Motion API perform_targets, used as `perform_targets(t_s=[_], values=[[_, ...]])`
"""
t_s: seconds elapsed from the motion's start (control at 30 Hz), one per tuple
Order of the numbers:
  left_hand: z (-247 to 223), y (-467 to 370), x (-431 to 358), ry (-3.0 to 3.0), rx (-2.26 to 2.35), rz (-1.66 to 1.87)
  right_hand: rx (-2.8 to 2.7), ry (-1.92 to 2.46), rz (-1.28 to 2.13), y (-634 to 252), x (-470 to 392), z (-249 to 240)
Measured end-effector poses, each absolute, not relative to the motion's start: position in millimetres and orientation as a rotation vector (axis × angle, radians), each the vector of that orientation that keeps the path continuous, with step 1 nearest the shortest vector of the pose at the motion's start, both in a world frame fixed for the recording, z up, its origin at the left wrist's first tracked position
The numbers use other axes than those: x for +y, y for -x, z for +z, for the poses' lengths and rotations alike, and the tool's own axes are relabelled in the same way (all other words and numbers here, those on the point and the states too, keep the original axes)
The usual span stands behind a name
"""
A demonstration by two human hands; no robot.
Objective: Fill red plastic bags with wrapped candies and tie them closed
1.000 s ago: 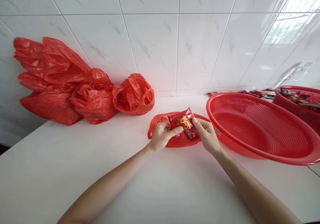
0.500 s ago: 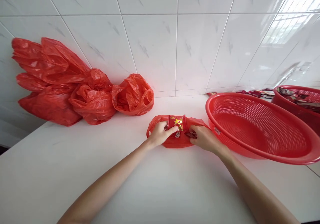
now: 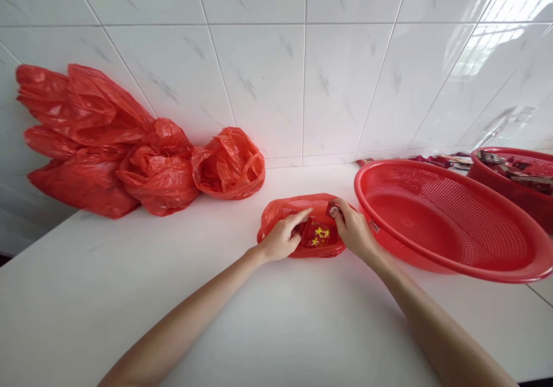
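Note:
An open red plastic bag (image 3: 313, 201) lies on the white table in front of me. Inside it rests a red packet (image 3: 318, 234) with yellow characters, among other dark red packets. My left hand (image 3: 285, 234) is at the bag's left side, thumb and forefinger apart beside the packet; nothing shows held in it. Over the right part of the bag, my right hand (image 3: 352, 226) pinches a small dark red packet (image 3: 334, 209) with a pale print.
Several red plastic bags (image 3: 158, 171) stand against the tiled wall at the left. A large red basket (image 3: 415, 226) is close to my right hand. Behind it, another red basket (image 3: 536, 159) holds packets, and more packets (image 3: 444, 161) lie along the wall.
My left hand has let go of the red packet with yellow characters, which now lies lower in the bag. My right hand has moved up slightly with its small packet. The bag's mouth is wider.

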State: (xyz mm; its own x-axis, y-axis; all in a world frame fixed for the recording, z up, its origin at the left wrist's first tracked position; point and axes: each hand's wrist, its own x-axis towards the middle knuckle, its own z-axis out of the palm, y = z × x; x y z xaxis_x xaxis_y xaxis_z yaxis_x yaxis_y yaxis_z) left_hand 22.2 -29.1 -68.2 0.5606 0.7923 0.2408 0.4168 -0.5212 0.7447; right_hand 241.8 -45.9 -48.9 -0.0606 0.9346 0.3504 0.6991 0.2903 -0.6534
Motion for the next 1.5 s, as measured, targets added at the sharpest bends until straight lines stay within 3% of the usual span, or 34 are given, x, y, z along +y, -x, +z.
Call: perform_targets(t_s=[0.17, 0.37, 0.53, 0.8, 1.07, 1.33, 1.5], values=[[-74.6, -29.4, -33.2, -2.176, 0.992, 0.822, -1.709, 1.398, 0.425, -233.3, -51.7, -45.3], [-73.1, -38.3, -38.7, -2.314, 1.077, 0.826, -1.773, 1.220, 0.756, -224.7, -58.7, -45.8], [-77.2, -35.0, -34.2, -2.310, 1.198, 0.935, -1.800, 1.345, 0.783, -228.1, -51.9, -56.8], [-73.5, -32.8, -32.6, -2.386, 1.438, 0.823, -1.653, 1.349, 0.832, -230.2, -46.6, -62.4], [-72.8, -32.7, -30.7, -2.284, 1.446, 0.870, -1.320, 1.176, 1.112, -230.0, -43.6, -52.7], [-81.7, -32.2, -30.1, -2.100, 1.286, 1.323, -1.234, 1.161, 1.171, -231.4, -42.8, -50.4], [-70.2, -34.5, -39.9, -2.204, 1.121, 1.621, -1.252, 1.056, 1.450, -227.3, -51.4, -38.4]])
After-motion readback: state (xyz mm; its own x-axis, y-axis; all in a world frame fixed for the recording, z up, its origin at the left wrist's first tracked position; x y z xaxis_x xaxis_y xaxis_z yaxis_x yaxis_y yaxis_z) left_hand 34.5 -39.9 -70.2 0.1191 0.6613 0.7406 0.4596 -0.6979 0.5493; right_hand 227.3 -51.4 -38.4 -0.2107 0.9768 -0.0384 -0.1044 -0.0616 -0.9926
